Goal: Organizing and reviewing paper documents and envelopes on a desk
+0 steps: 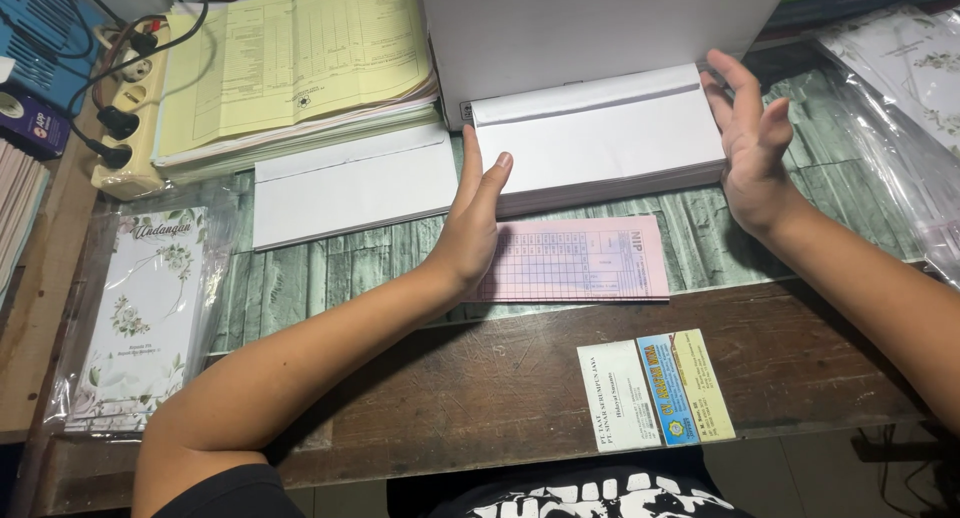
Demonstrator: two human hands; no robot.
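We square white envelope stack [600, 138]: left hand [470, 228], right hand [750, 143] flat-open, apart, pressing its ends; pink form [585, 260] beneath.

Small print or stationery office, shown by a worn wooden desk [480, 378]: yellow forms [290, 58] stacked at its far left, white envelopes [600, 143] centre, wrapped floral invitation cards [145, 308] at left edge, business cards [655, 388] near front edge.

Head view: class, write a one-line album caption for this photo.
Both hands, left and right, press the ends of a white envelope stack above a pink form.
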